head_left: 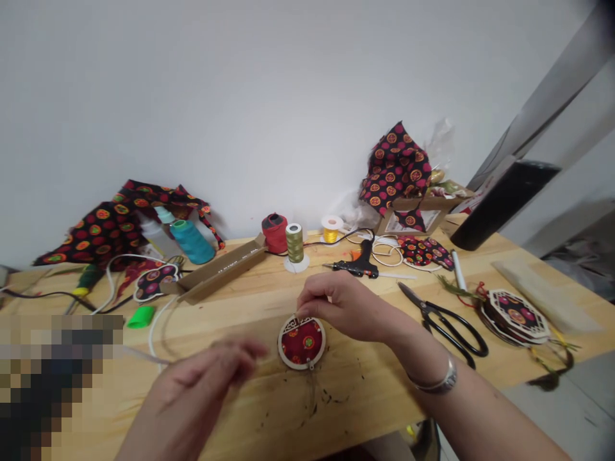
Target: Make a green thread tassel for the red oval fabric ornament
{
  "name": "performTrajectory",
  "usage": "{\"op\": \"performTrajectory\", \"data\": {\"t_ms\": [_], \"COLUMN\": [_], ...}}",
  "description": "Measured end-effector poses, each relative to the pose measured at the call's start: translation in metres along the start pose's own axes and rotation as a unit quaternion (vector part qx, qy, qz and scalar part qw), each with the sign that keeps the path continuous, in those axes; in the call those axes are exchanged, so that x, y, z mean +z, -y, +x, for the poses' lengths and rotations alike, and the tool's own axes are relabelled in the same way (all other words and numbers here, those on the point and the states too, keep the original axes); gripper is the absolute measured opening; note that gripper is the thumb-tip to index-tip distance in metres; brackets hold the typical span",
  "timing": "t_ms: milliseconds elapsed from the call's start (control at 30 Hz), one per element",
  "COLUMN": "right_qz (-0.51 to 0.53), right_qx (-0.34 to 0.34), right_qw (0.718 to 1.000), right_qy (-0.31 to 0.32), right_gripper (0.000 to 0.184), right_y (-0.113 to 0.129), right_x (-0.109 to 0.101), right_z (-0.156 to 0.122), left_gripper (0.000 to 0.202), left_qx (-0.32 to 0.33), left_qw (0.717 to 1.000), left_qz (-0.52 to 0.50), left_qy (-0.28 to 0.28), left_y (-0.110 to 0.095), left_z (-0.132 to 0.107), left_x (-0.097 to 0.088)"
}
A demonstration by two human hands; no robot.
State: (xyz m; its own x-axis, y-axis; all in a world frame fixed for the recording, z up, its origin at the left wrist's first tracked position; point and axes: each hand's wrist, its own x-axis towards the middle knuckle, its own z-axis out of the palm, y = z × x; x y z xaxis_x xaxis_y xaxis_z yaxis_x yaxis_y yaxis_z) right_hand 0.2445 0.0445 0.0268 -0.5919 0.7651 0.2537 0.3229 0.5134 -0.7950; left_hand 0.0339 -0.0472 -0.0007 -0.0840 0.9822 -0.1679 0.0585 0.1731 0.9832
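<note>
My right hand, with a silver bracelet on its wrist, is closed in a pinch at the top rim of a round ornament. This ornament has a pale ring, dark red patterned fabric inside and a cut-out fretwork strip near its top. A small loop sits at its lower edge, with thin dark threads below. Whether a cord also lies between my right fingers is hidden. My left hand is off to the left, apart from the ornament and smeared by motion, so its fingers do not show clearly.
A black glue gun, scissors and octagonal ornaments lie to the right. Thread spools stand behind, beside a long cardboard tray. At left are a green cap, a white cable and patterned fabric.
</note>
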Motion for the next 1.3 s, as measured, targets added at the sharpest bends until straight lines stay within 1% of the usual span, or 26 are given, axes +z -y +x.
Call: {"op": "performTrajectory", "data": {"t_ms": [33,67,100,167,267,333,433,533,700,933,1033,1100,1167,1233,1300], "right_qz": [-0.007,-0.016,-0.026,-0.054,-0.092,-0.107,-0.129,-0.141,-0.129,-0.127,-0.141,-0.151,-0.173,-0.22,-0.298], "right_qx": [-0.005,-0.014,-0.025,-0.045,-0.064,-0.071,-0.078,-0.079,-0.078,-0.075,-0.071,-0.057,-0.026,0.022,0.083], "right_qw": [1.0,1.0,0.999,0.997,0.993,0.991,0.988,0.986,0.986,0.987,0.987,0.987,0.983,0.968,0.939], "right_qy": [0.007,0.012,0.018,0.022,0.023,0.027,0.037,0.051,0.074,0.059,0.036,-0.005,-0.062,-0.116,-0.148], "right_gripper": [0.012,0.012,0.012,0.012,0.014,0.014,0.014,0.013,0.014,0.016,0.014,0.011,0.011,0.012,0.014], "right_y": [0.002,0.004,0.005,0.007,0.007,0.005,0.001,-0.001,0.0,-0.001,-0.003,-0.004,-0.006,-0.011,-0.019], "right_x": [0.001,0.002,0.003,0.004,0.006,0.008,0.01,0.012,0.009,0.007,0.005,0.002,-0.004,-0.013,-0.022], "right_z": [-0.001,-0.002,-0.002,-0.004,-0.006,-0.007,-0.008,-0.01,-0.011,-0.011,-0.011,-0.016,-0.025,-0.041,-0.064], "left_gripper": [0.013,0.017,0.023,0.028,0.027,0.023,0.021,0.021,0.015,0.019,0.018,0.018,0.018,0.019,0.02], "left_qx": [0.017,0.021,0.017,0.002,-0.043,-0.06,-0.09,-0.12,-0.141,-0.157,-0.162,-0.167,-0.17,-0.171,-0.17], "left_qw": [0.998,0.996,0.994,0.993,0.984,0.977,0.972,0.973,0.975,0.975,0.973,0.97,0.967,0.965,0.965], "left_qz": [-0.042,-0.08,-0.101,-0.115,-0.163,-0.187,-0.191,-0.178,-0.163,-0.155,-0.163,-0.175,-0.187,-0.196,-0.202], "left_qy": [-0.036,-0.04,-0.026,0.003,0.057,0.081,0.101,0.086,0.061,0.044,0.03,0.021,0.01,0.001,-0.006], "left_y": [-0.004,-0.007,-0.009,-0.011,-0.009,-0.008,-0.005,-0.003,-0.004,0.0,0.002,0.002,0.002,0.002,0.003], "left_z": [0.006,0.01,0.013,0.015,0.011,0.008,0.008,0.01,0.009,0.009,0.009,0.009,0.01,0.011,0.011], "left_x": [0.004,0.01,0.016,0.031,0.048,0.054,0.055,0.053,0.053,0.052,0.05,0.05,0.049,0.049,0.048]}}
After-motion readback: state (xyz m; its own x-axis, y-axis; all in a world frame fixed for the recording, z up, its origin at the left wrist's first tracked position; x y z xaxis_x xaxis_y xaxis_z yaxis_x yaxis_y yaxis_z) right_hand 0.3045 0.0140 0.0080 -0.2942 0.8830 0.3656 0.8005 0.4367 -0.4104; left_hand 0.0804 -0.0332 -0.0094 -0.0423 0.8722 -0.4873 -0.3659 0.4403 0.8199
